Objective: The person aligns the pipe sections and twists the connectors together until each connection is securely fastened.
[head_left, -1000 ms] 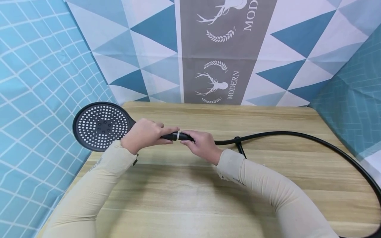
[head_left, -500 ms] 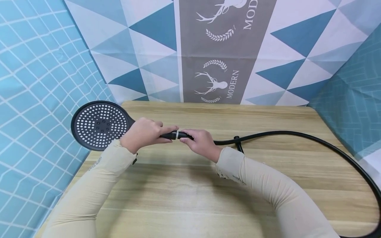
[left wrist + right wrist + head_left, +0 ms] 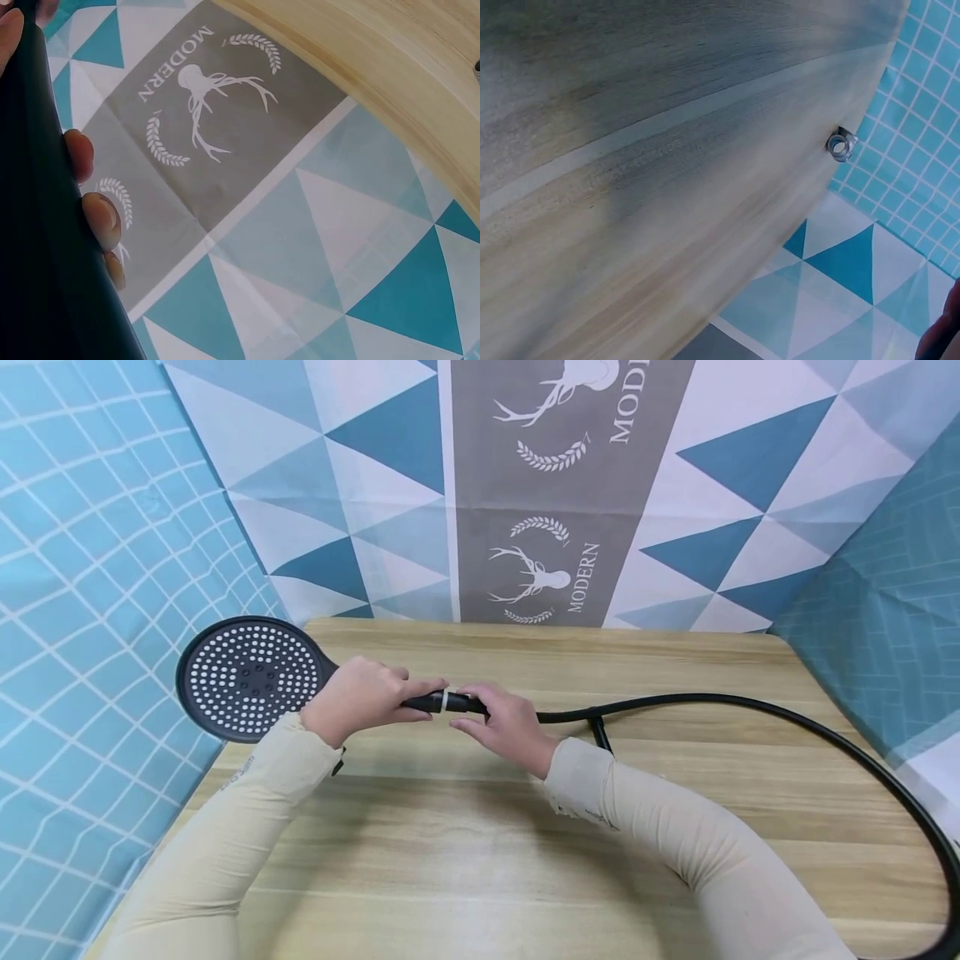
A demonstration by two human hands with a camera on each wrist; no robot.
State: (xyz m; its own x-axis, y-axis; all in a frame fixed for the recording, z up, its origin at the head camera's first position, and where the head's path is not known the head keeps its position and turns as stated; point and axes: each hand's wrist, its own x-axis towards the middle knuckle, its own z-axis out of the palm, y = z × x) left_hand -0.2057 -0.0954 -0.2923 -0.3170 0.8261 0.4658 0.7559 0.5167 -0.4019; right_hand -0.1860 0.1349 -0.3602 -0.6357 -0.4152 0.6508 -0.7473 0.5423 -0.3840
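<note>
My left hand (image 3: 362, 695) grips the handle of a black shower head (image 3: 257, 679), its round, white-dotted spray face turned up. In the left wrist view, fingertips (image 3: 102, 219) curl round the dark handle (image 3: 52, 225). My right hand (image 3: 510, 722) holds the end of a black shower hose (image 3: 690, 698), thumb and index finger spread a little around its connector (image 3: 467, 704). A pale ring (image 3: 444, 702) marks where connector and handle meet, in line. In the right wrist view only a dark bit of finger (image 3: 941, 330) shows at the edge.
Below the hands is a wood-grain table (image 3: 465, 877). A black rod-like piece (image 3: 601, 733) lies under the hose, partly behind the right sleeve. The hose loops to the right edge. A small metal ring-shaped fitting (image 3: 841, 145) sits by the table's edge. Patterned sheets (image 3: 390, 485) stand behind.
My right thumb and index finger have loosened and spread apart around the connector. The left hand and shower head stay almost in place; the hose has shifted slightly.
</note>
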